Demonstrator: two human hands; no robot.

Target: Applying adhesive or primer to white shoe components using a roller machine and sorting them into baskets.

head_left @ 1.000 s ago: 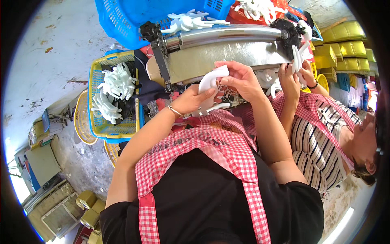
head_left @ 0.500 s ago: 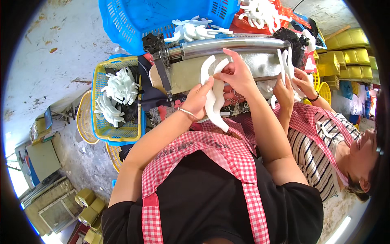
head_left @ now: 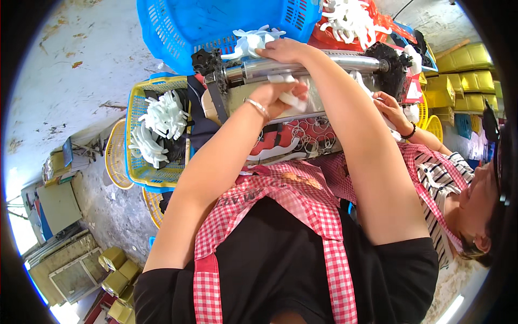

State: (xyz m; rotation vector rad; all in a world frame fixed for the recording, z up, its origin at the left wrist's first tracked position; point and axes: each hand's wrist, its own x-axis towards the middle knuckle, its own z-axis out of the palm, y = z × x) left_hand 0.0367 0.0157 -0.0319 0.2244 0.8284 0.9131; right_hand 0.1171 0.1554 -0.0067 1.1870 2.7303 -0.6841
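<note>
My left hand (head_left: pixel 276 99) is closed around a curved white strip, foam-like in look, just on my side of a metal roller (head_left: pixel 307 62). A second white end (head_left: pixel 281 79) shows above my fingers, and motion blurs them. My right hand (head_left: pixel 286 51) stretches over the roller, its fingers extended onto a pile of white strips (head_left: pixel 251 42) at the front of a blue basket (head_left: pixel 216 27). Whether it pinches any of them is hard to see. Below my left hand, wavy white strips (head_left: pixel 275 152) lie near my apron, beside a red surface with thin pale rings (head_left: pixel 313 135).
A yellow-and-blue basket (head_left: pixel 129 146) at left holds white strips (head_left: pixel 164 114) over dark material. More strips fill a red bag (head_left: pixel 350 21) at the back right. A black knob (head_left: pixel 204 62) sticks up at the roller's left end. At right, a co-worker's hand (head_left: pixel 396 112) works close to my right arm.
Both hands held white strips together before; now my right hand has moved up and over the roller to the pile. My left hand has risen slightly. Strips now lie near my apron.
</note>
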